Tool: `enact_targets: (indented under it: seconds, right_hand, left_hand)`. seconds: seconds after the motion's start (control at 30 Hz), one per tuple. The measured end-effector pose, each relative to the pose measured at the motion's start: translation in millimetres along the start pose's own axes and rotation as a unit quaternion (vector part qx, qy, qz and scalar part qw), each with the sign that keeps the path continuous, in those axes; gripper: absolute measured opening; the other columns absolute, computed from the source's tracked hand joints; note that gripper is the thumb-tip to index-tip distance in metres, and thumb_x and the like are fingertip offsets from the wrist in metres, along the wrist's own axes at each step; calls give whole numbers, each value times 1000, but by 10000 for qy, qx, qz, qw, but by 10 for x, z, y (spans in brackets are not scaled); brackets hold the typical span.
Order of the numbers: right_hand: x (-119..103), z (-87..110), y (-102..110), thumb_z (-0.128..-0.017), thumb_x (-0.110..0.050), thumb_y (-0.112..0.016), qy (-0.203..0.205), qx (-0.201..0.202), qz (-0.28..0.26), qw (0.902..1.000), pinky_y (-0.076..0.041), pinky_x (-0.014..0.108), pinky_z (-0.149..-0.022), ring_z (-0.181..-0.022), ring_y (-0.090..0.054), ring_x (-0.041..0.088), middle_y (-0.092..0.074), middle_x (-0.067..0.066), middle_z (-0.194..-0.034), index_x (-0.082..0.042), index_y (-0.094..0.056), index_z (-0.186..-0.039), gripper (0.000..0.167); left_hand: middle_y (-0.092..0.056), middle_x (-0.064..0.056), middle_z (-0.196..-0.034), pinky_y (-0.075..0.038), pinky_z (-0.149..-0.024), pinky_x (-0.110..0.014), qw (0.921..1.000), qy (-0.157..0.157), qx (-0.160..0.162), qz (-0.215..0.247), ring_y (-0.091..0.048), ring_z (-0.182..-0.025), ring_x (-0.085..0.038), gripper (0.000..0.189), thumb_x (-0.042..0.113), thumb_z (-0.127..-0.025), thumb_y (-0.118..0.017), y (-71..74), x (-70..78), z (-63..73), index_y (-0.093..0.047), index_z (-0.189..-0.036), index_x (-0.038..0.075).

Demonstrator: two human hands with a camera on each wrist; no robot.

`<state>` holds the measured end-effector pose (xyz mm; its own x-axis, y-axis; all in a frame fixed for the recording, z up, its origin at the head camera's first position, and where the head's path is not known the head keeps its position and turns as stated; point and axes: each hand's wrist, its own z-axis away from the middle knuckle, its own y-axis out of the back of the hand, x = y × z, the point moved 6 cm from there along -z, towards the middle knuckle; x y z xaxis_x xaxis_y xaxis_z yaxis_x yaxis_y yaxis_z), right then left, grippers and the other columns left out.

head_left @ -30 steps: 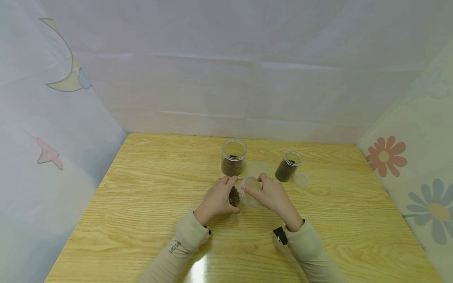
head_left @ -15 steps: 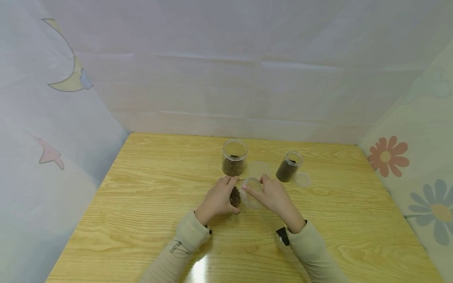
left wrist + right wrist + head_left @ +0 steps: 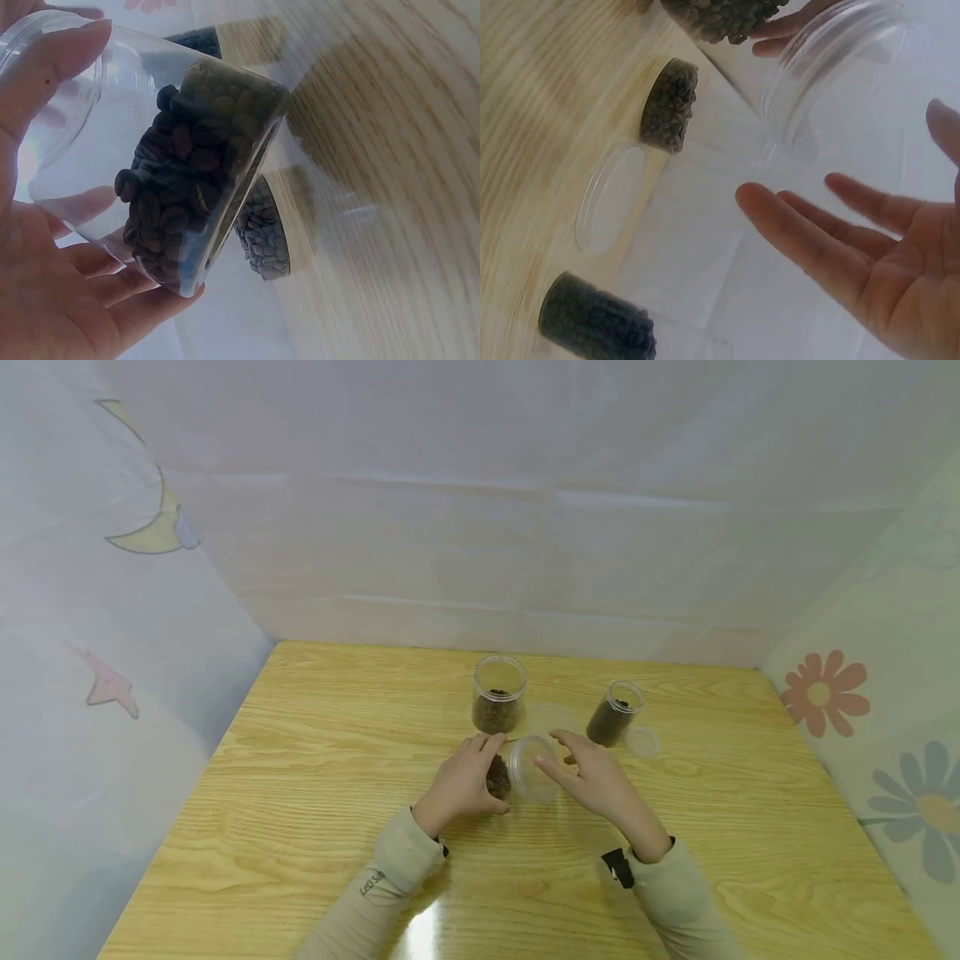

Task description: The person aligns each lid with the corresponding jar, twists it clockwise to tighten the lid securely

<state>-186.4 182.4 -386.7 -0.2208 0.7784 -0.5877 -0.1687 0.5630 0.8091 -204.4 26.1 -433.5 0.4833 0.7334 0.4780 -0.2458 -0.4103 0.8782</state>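
My left hand [image 3: 459,781] holds a clear plastic jar [image 3: 124,71] tipped over to the right. Dark coffee beans [image 3: 180,165] lie in its lower part, and in the left wrist view the thumb and fingers wrap round its sides. The jar's clear, ridged top end [image 3: 534,770] points toward my right hand [image 3: 600,781]. That hand has its fingers spread and straightened beside the top, and the right wrist view shows a gap between the fingertips [image 3: 754,196] and the ridged rim [image 3: 802,75].
Behind my hands stands a wide open jar [image 3: 498,706] part filled with beans, with a translucent lid [image 3: 552,718] lying beside it. To the right are a narrower open jar [image 3: 611,720] of dark beans and its small lid [image 3: 642,742]. The wooden table [image 3: 337,735] meets a hanging cloth [image 3: 420,560].
My right hand has let go of the jar's top end, moving slightly right and opening its fingers. The left hand keeps its hold on the jar in nearly the same place.
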Motion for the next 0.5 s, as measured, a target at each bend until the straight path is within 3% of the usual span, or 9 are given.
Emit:
enact_targets:
  seconds: [0.2,0.5]
  right_hand:
    - [-20,61,41,-81,-42,-66,841,-129,29,9964,-50,46,-76,-105,-52,36,-42,18,-133,-7,-40,-136,70]
    - [-98,93,4,-67,-31,-81,2223,-285,145,9745,-35,57,-92,-127,-29,38,-30,17,-142,-11,-36,-139,87]
  left_hand:
    - [-44,-13,-129,-49,-79,-45,10000,-14,25,-16,-43,-116,-30,97,37,-60,-84,2,-8,-4,-33,-137,9]
    - [-44,-14,-129,-49,-79,-45,10000,-31,54,29,-43,-116,-31,97,36,-60,-85,3,-8,-1,-34,-137,8]
